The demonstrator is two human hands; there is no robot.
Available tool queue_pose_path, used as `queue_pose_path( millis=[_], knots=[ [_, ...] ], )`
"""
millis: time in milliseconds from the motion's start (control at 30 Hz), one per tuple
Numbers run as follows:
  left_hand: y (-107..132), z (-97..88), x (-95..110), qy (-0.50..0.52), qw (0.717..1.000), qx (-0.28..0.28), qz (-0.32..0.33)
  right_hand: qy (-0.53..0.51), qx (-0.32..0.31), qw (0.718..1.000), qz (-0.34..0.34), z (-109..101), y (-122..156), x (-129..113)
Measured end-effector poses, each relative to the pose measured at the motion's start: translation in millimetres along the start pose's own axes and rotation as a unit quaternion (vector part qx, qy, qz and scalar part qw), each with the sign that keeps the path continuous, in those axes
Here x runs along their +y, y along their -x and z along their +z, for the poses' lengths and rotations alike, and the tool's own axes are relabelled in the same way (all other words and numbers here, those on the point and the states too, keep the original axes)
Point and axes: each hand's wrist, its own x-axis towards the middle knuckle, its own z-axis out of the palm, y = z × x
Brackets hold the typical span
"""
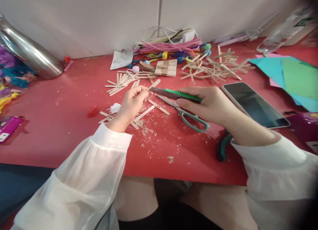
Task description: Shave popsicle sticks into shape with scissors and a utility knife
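My left hand [131,104] is closed in a pinch on a wooden craft stick [153,85] that pokes out to the right of its fingertips. My right hand [211,104] grips a green-handled utility knife [177,94], its dark blade end pointing left and meeting the stick. Both hands hover just above the red table [62,124], over a scatter of wood shavings [151,132]. Green-handled scissors [188,117] lie on the table under my right hand. More loose sticks [151,109] lie beneath my left hand.
A phone [254,104] lies face up to the right. Behind are piles of sticks [213,69], a glued stick panel [167,68], pipe cleaners [174,46] and coloured paper [293,77]. A steel flask [29,51] lies at far left. A teal-handled tool [222,148] rests by my right wrist.
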Motion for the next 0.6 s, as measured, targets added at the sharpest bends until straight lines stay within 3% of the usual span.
queue_pose_path(
  millis=[167, 333, 467, 600],
  knots=[
    [2, 1.9, -2, 0.024, 1.000, -0.005, -0.004, -0.009, -0.019, 1.000, -0.010, -1, -1, 3],
    [5, 2.7, 4, 0.064, 0.995, -0.002, -0.079, -0.025, -0.033, 0.999, 0.001, -1, -3, 5],
    [6, 1.0, 6, 0.096, 0.990, -0.038, -0.092, -0.036, -0.028, 0.999, 0.020, -1, -4, 6],
    [7, 2.0, 8, 0.076, 0.990, -0.014, -0.118, -0.042, -0.036, 0.998, 0.026, -1, -3, 6]
  ],
)
